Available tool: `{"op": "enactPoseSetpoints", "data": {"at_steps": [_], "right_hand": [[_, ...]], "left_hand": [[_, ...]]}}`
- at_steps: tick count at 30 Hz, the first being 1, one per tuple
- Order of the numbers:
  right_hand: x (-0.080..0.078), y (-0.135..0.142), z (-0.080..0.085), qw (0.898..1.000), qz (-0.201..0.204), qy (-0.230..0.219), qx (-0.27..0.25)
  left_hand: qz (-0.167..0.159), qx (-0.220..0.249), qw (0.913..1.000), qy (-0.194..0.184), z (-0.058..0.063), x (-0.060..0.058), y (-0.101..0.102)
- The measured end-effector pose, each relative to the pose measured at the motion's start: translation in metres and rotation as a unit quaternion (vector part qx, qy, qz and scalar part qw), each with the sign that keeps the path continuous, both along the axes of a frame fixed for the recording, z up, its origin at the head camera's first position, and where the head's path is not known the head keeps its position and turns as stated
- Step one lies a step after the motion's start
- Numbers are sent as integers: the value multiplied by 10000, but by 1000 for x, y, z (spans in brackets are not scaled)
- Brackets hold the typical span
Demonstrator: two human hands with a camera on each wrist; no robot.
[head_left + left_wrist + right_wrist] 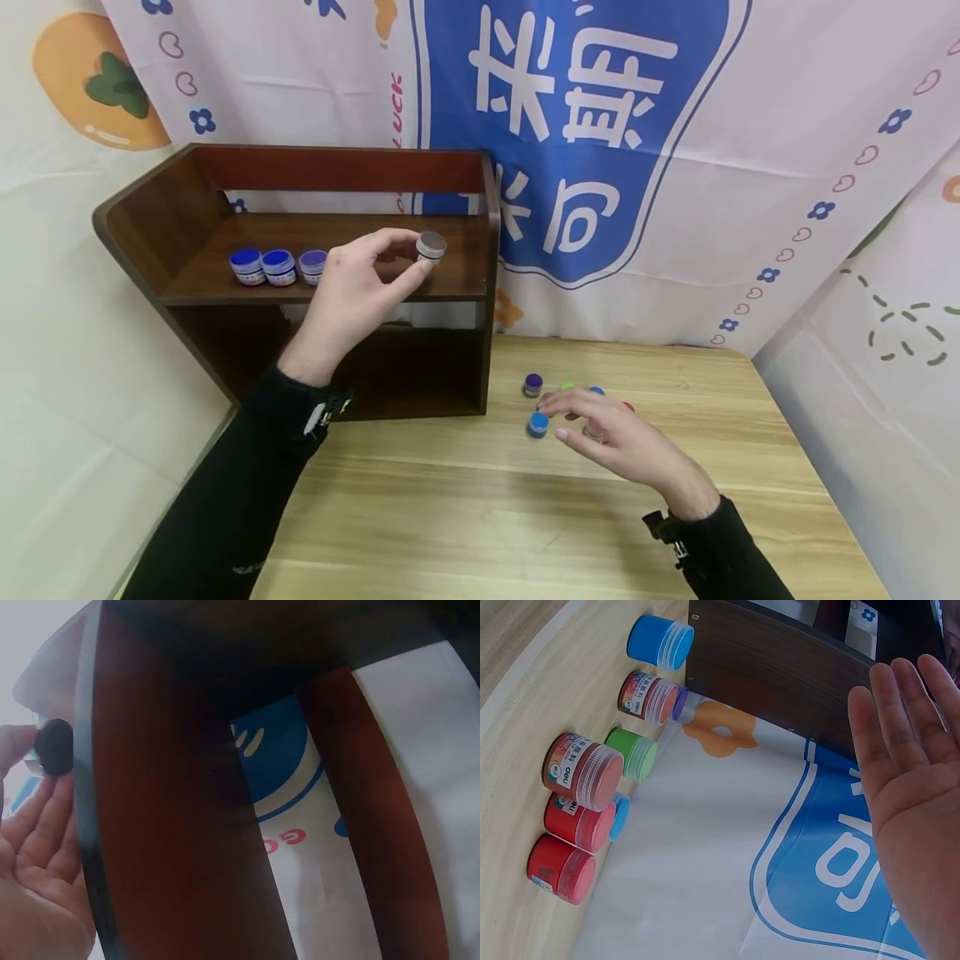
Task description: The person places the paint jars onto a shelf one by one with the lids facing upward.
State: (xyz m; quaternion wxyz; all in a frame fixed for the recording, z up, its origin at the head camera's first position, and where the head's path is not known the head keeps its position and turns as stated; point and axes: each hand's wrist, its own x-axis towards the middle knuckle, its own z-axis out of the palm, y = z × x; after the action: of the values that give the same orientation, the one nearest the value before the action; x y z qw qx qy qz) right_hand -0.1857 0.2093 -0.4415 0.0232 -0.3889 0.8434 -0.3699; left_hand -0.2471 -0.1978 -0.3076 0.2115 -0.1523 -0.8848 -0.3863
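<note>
My left hand (352, 283) pinches a small paint jar (431, 245) with a dark brownish lid between thumb and fingers, in front of the upper shelf's right part. In the left wrist view the dark lid (55, 748) shows beside the rack's edge. Two blue-lidded jars (279, 267) and a purple-lidded jar (312, 266), partly behind the left hand, stand on that shelf. Above the table, my right hand (626, 437) holds nothing, its fingers loosely extended. Close to its fingertips is a blue jar (537, 425), with a dark purple jar (532, 384) farther back.
The brown wooden rack (486, 358) stands at the table's (450, 517) back left. In the right wrist view, red jars (561, 868), a green jar (632, 754) and brownish-pink jars (583, 771) stand together. A printed cloth (652, 208) hangs behind.
</note>
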Motion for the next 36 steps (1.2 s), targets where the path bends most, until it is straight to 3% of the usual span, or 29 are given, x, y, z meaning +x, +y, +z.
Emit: {"op": "enactPoseSetpoints", "data": {"at_steps": [13,22,30,36], "right_hand": [[-1,2,0,10000,0,-80,6],[-2,6,-1,9999,-22,-122,-28],[-2,7,-3,9999,-36,-97,-31],[-6,8,-5,9999,-137,-22,40]], "left_hand": [[427,-1109,9928,-160,-1,-8,9],[507,-1527,9867,-242,-1,-11,11],[533,-1507,9867,-298,-1,-11,12],[357,-1065,9934,-218,0,-3,7]]}}
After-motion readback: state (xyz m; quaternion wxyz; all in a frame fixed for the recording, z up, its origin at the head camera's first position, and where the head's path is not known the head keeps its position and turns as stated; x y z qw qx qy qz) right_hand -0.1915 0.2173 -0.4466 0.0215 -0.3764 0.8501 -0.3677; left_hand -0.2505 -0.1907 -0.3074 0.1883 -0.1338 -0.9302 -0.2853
